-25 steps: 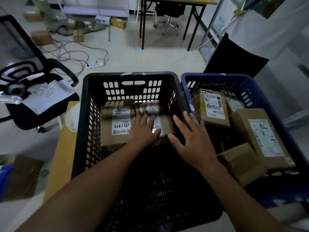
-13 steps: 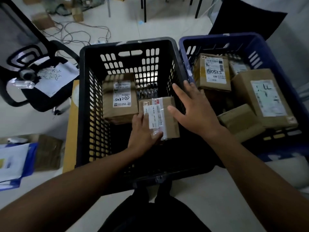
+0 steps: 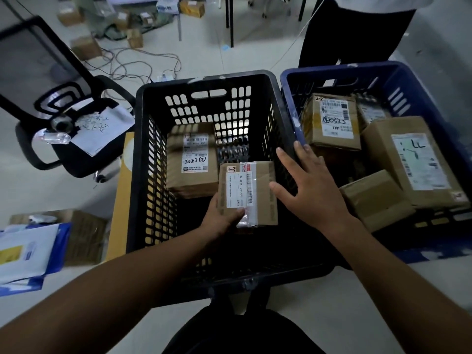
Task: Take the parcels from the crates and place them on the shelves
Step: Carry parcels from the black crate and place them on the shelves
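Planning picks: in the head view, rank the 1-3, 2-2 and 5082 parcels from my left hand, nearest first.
1. 1-3 parcel, held by the left hand.
2. 5082 parcel, behind it, same black crate.
3. 2-2 parcel, blue crate, far right.

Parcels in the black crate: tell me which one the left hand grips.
The parcel marked 1-3; the left hand grips its near corner. The larger parcel lies untouched to its left, further back.

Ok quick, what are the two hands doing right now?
Left hand: holding the small parcel in the black crate.
Right hand: open, fingers spread, holding nothing.
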The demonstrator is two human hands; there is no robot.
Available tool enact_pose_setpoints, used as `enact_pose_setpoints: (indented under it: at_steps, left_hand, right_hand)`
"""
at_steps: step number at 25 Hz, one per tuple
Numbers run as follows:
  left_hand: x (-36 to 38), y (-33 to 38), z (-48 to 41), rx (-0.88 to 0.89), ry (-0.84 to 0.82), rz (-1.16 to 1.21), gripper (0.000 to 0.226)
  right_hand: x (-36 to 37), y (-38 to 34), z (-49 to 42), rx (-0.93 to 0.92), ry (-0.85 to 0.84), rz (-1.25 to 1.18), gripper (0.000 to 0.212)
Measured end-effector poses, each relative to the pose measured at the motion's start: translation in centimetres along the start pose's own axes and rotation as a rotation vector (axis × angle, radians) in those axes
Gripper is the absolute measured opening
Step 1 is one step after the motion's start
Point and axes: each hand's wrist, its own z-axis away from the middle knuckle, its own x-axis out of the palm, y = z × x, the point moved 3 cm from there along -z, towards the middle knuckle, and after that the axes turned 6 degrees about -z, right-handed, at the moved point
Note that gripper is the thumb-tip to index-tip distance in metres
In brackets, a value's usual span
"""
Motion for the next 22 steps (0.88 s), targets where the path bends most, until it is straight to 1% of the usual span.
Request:
enact_pose_setpoints:
  at_steps: [2,5,7,10,13,16,20,22]
  left_hand:
    - [0.0,0.8,0.2,-0.036,-0.013,0.011,0.072]
    - [0.3,2.5,1.6,-0.107,0.002,0.091,0.06]
    - [-0.1,4.2,3.0,-0.134,-0.021,0.13,0.059]
    - [-1.9,7.9,5.3,-0.11,-0.02,0.148,0.062]
    - [-3.0,11.9,7.3,0.036,-0.026,0.169,0.073]
    - [-3.0,14.8,8.5,0.216,0.017,0.172,0.088]
    - [-2.3,17.0,9.5,0.383,0.05,0.064,0.081]
    - [-2.3,17.7,10.0,0.464,0.049,0.031,0.086]
  right_hand:
    - [0.1,0.1,-0.1,-0.004,0.001,-0.014,0.076]
    - [0.0,0.1,-0.1,-0.014,0.021,-0.039,0.076]
    - [-0.2,-0.1,0.0,-0.016,0.034,-0.064,0.079]
    - [-0.6,-0.4,0.3,-0.013,0.063,-0.133,0.088]
    - [-1.3,-1.1,0.4,-0.001,0.076,-0.272,0.098]
    - [-2.4,-2.4,-0.3,-0.028,0.094,-0.427,0.096]
    - [-4.6,-4.2,-0.6,-0.053,0.114,-0.735,0.09]
    - [-5.6,-5.0,0.4,-0.056,0.174,-0.769,0.087]
